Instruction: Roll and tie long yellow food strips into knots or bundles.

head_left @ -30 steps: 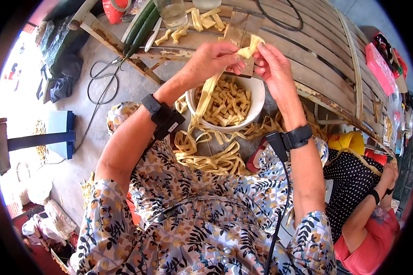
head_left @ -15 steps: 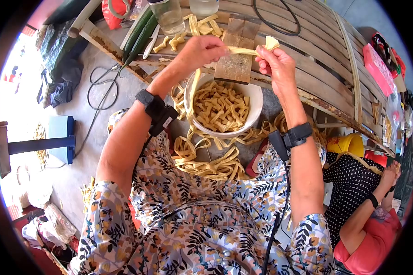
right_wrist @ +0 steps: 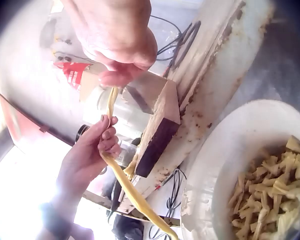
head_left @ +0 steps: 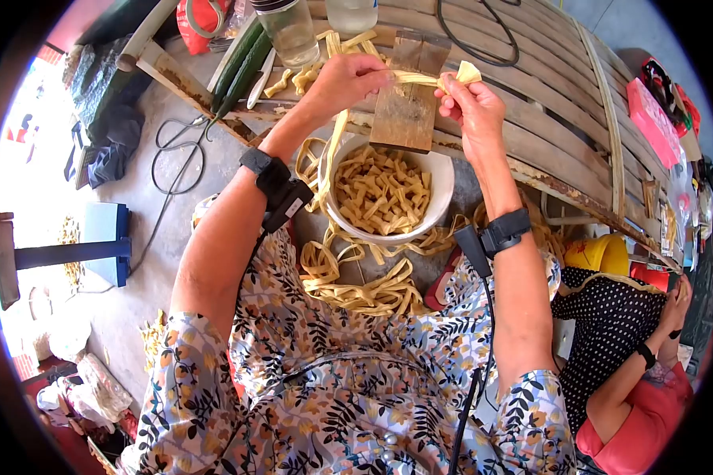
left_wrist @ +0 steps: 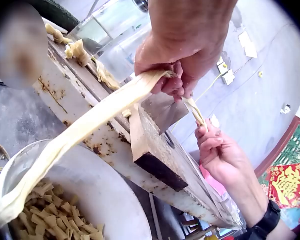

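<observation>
A long pale-yellow strip (left_wrist: 85,122), which looks like tofu skin, is stretched between both hands. My left hand (head_left: 347,81) pinches it, and its long tail hangs down over the rim of a white bucket (head_left: 442,186). My right hand (head_left: 477,107) grips the other end with thumb and fingers, and a flared tip (head_left: 469,73) sticks out above them. Both hands are above a wooden block (head_left: 402,119) on the edge of a slatted bench. Short knotted pieces (head_left: 382,190) fill the bucket below. The right palm hides part of the strip in the right wrist view.
On the slatted bench (head_left: 562,95) are a jar of clear liquid (head_left: 289,36), cucumbers (head_left: 242,63), a few loose pieces (head_left: 305,79) and a black cable (head_left: 483,47). More strips (head_left: 364,285) are heaped on the floor. Another person (head_left: 634,396) sits at the right.
The hands have drawn apart from close together, left hand moving left, pulling the strip into a narrow taut length. In the last half second they have hardly moved.
</observation>
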